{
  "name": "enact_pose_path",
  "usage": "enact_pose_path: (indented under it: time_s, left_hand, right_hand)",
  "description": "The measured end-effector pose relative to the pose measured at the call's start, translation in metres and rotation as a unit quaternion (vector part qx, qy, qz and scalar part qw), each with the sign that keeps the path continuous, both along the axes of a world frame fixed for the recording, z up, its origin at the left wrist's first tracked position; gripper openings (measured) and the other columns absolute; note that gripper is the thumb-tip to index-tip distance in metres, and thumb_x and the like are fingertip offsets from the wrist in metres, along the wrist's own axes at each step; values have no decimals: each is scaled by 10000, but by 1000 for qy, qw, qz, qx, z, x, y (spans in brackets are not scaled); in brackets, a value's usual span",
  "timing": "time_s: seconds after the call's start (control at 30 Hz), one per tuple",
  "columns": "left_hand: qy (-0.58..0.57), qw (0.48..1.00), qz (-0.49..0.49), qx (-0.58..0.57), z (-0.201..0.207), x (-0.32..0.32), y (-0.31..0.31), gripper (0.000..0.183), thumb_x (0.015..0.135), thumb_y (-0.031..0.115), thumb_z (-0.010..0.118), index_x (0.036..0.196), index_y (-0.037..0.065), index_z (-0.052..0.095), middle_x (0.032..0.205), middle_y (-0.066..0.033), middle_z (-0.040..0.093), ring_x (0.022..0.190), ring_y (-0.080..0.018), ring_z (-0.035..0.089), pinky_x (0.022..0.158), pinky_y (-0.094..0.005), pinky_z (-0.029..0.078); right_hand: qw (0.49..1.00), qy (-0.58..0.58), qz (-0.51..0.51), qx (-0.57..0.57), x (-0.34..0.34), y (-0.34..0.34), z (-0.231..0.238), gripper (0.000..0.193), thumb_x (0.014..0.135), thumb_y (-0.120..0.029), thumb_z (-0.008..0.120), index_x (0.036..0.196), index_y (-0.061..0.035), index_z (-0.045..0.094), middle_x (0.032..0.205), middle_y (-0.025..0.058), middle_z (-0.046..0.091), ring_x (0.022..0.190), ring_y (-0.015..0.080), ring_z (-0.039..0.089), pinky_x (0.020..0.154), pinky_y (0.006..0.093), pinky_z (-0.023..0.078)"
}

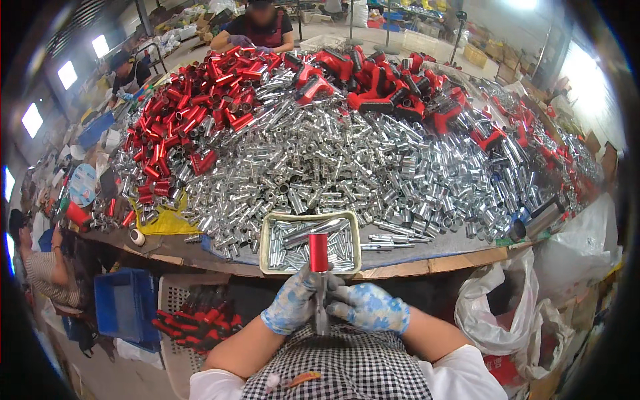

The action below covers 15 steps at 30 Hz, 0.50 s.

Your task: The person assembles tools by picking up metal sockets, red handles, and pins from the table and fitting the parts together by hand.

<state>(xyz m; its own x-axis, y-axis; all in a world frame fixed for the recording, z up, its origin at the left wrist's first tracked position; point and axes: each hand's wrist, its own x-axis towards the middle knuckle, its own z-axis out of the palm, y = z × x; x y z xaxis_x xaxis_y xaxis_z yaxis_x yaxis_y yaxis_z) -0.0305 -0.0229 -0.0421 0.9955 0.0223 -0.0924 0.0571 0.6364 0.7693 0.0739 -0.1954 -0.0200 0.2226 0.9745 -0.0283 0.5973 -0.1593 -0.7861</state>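
In front of my chest, upright, is a metal piece with a glossy red tube (319,253) on top and a silver shaft (322,320) below. My left hand (292,304), in a blue-and-white patterned glove, closes on it from the left, just under the red part. From the other side my right hand (369,307), gloved alike, grips the silver part with its fingers. Gloved fingers hide the middle of the piece. Right behind it, at the table's front edge, stands a cream tray (265,250) of slim silver rods (340,247).
Silver sockets and fittings (320,153) heap the table, with red tubes (180,113) at back left and red-and-black handles (373,90) behind. Below left are a blue bin (123,300) and a white crate (175,360) of red-and-black pieces. White bags (490,313) hang right. Co-workers sit beyond.
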Motion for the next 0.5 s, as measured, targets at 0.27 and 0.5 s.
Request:
enact_pose_path:
  time_s: [0.27,0.5]
  left_hand:
    - [127,988,-12,-82,12,-19,10,439,923,317,651,1218,28,502,929,-89,623,763,-205,627,669,-374,542]
    - [147,934,-8,326,34,-16,12,437,820,304,775,1090,9,599,833,-40,613,701,-154,577,669,-300,489]
  right_hand:
    - [844,-502,-191,-8,155,20,26,288,779,-233,707,1036,-106,694,1369,184,520,1277,380,458,1085,470,353]
    - [935,-233,-225,146,160,24,36,218,829,-142,680,1026,-53,654,1239,146,615,1073,376,603,906,446,487]
